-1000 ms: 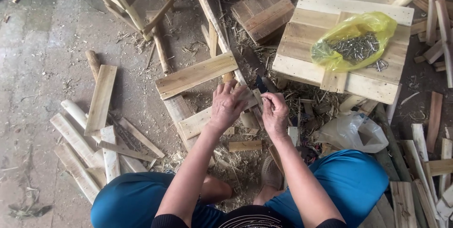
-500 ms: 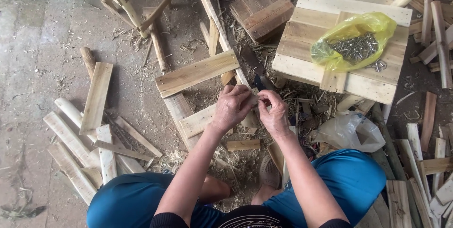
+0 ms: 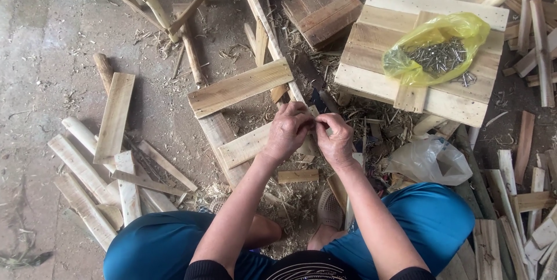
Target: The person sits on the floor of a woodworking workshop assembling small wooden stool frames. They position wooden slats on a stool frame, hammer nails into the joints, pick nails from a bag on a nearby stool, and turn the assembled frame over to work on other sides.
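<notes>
Littered floor (image 3: 46,36), hands (image 3: 313,132) together (cramped)

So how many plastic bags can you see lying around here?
2. A yellow bag holding nails lies on the wooden stool top at upper right; a clear bag lies on the floor just below. Others may be hidden.

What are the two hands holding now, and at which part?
The left hand and right hand meet fingertip to fingertip above the pale wooden slat frame. Something small may be pinched between them, but it cannot be told.
</notes>
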